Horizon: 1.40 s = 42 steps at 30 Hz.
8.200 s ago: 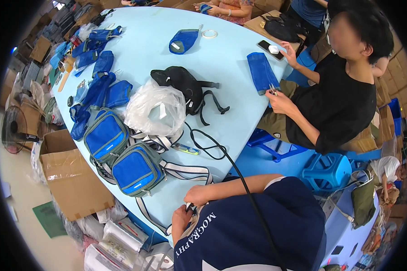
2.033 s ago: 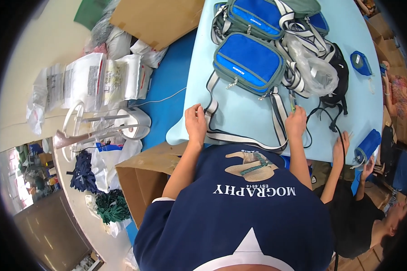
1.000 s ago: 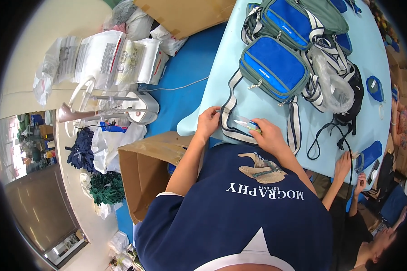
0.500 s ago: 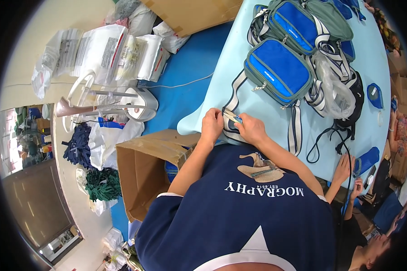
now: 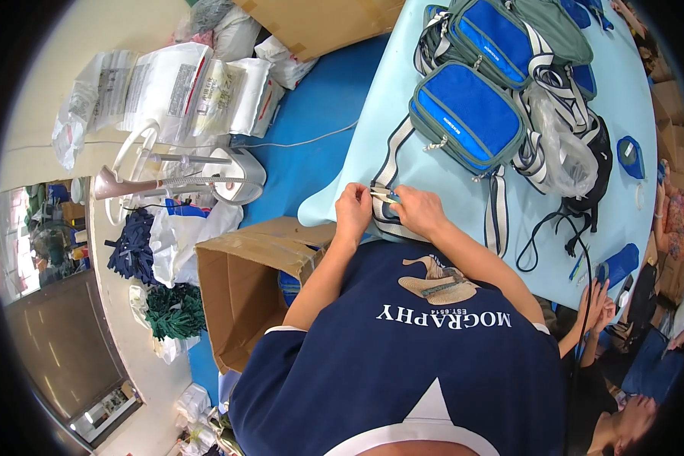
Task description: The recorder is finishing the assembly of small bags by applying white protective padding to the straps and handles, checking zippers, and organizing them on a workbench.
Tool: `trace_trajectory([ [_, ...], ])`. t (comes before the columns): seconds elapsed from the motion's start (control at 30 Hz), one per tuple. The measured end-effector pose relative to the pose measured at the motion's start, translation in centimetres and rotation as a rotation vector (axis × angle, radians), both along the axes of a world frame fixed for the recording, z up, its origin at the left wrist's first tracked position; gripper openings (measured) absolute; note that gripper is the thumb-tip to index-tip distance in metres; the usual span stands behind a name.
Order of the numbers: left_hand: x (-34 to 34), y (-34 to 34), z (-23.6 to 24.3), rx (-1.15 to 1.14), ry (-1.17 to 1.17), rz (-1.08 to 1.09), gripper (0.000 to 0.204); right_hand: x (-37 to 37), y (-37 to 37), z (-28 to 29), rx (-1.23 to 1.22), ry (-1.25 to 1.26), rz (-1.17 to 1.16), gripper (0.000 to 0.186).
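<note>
My left hand (image 5: 354,212) is closed in a pinch at the edge of a navy-and-white striped strap (image 5: 394,152). Exactly what lies between its fingertips is too small to make out, though the strap passes right there. Small thread snips (image 5: 381,193) with pale blades sit in my right hand (image 5: 419,211), pointing toward my left fingertips. The strap runs down to both hands from a blue-and-grey bag (image 5: 470,114) lying on the table, its zipper pull facing me. Another striped strap end (image 5: 496,216) hangs from the bag, right of my hands.
More blue-and-grey bags (image 5: 494,38) pile up behind, with clear plastic (image 5: 566,144) beside them. Blue pouches (image 5: 618,264) lie at the table's right, near a co-worker's hands (image 5: 594,304). An open cardboard box (image 5: 232,304) stands at my left, below a garment steamer (image 5: 232,175).
The snips have tilted flatter, with their blades nearer my left fingertips. My hands stay almost in place. At right, the co-worker's hands have moved down from the blue pouch.
</note>
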<state>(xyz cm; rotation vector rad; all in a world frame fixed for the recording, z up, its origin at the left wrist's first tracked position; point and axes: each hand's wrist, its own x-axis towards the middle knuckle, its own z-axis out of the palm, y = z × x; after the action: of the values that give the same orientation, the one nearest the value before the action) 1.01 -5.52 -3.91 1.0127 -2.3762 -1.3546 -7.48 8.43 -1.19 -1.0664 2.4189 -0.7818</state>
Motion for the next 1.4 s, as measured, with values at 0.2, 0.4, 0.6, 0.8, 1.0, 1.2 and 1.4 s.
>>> trace_trajectory([
  [0.2, 0.3, 0.1, 0.0, -0.012, 0.030, -0.013, 0.013, 0.0, -0.5, 0.4, 0.020, 0.036, 0.010, 0.017],
  [0.4, 0.4, 0.0, -0.6, -0.105, 0.045, -0.060, 0.014, -0.3, -0.5, 0.2, 0.019, 0.034, 0.020, 0.016],
  [0.6, 0.3, -1.5, -0.1, 0.159, -0.019, 0.103, 0.021, -1.0, 2.0, 1.0, 0.041, -0.053, 0.058, 0.019],
  [0.8, 0.3, -3.0, 0.4, 0.197, 0.047, 0.019, 0.028, -0.9, 12.9, 0.5, -0.339, 0.139, -0.647, 0.030],
  [1.0, -1.4, -0.8, -0.3, -0.106, -0.114, -0.268, 0.034, -0.6, 20.8, -3.8, 0.040, 0.243, -1.046, 0.033],
  [1.2, -1.9, -1.5, 1.9, 0.806, -0.204, -0.101, 0.014, -0.3, 19.8, -3.3, 0.269, 0.404, -0.991, 0.037],
  [1.4, -2.8, 0.1, 5.5, 1.228, 0.028, -0.024, 0.013, -0.3, 12.9, 3.1, -0.377, 0.338, -0.443, 0.023],
])
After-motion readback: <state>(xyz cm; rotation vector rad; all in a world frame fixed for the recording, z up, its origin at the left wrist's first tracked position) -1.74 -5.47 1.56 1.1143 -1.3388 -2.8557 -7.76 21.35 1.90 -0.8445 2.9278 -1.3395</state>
